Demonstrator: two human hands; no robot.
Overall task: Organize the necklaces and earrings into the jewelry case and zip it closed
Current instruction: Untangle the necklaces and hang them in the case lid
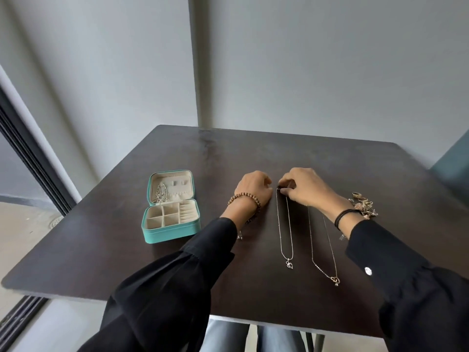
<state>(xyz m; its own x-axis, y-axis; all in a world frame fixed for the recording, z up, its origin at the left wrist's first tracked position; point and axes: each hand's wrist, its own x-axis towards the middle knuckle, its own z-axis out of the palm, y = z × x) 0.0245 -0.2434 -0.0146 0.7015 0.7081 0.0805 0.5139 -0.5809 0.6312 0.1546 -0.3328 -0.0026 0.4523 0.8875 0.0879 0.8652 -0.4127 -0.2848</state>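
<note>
A teal jewelry case (171, 233) lies open on the left of the dark table (193, 158), with a silver chain (160, 194) hanging in its lid. A silver necklace (286, 224) with a heart pendant lies stretched toward me in the middle. My right hand (303, 189) pinches its far end at the clasp. My left hand (253, 190) rests curled on the table just left of that clasp, holding nothing that I can see. A gold necklace (327, 250) lies right of the silver one, its far end hidden under my right wrist.
A heap of rings and earrings (364, 203) sits behind my right wrist near the table's right side. A small earring (239, 236) lies beside my left sleeve. Grey walls stand behind the table, and a window frame runs along the left.
</note>
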